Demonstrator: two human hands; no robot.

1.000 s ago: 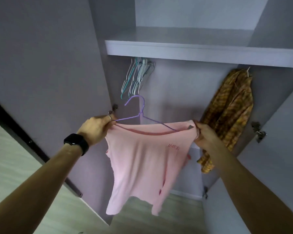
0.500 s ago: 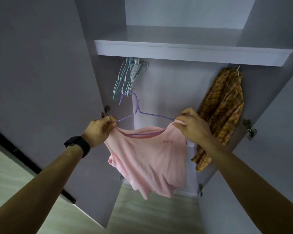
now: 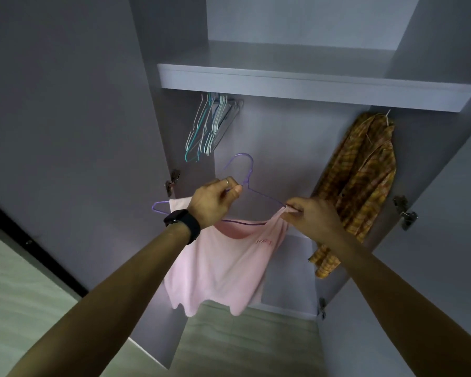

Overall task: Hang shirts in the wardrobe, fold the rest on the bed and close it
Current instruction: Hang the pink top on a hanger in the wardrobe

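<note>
Pink shirt [image 3: 223, 268], chest print [image 3: 263, 242] unreadable, L hand [image 3: 215, 202] pinching purple hanger [image 3: 249, 176], R hand [image 3: 310, 216] pinching shirt shoulder

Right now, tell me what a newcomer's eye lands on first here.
A pink shirt dangles mid-frame, half-draped on a purple hanger, the left hand gripping the hanger and the right hand pinching the shirt's shoulder. Behind to the right hangs a yellow plaid shirt; empty hangers cluster upper left under the shelf.

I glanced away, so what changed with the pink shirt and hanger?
The left hand let go of the pink shirt at its shoulder and moved inward to pinch the purple hanger near its neck. The right hand still pinches the other shoulder; the plaid shirt is unchanged.
</note>
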